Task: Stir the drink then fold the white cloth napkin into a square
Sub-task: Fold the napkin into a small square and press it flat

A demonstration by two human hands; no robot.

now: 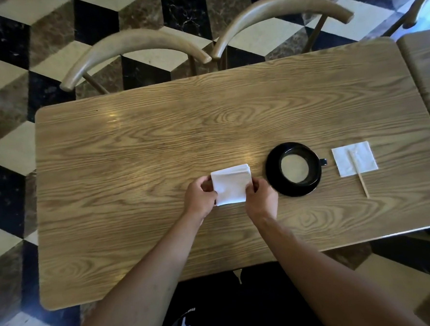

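A white cloth napkin (231, 184) lies folded into a small layered square on the wooden table (157, 146). My left hand (201, 198) pinches its left edge and my right hand (261, 197) pinches its right edge. Just to the right stands a black cup (297, 167) of pale milky drink on a black saucer (272, 177). Further right, a wooden stir stick (360, 176) rests across a white paper napkin (344, 162), its lower end on the bare table.
Two curved wooden chair backs (136, 46) (282, 10) stand at the table's far edge. A second table (427, 74) adjoins on the right. The floor (14, 150) is a black, brown and cream tile pattern.
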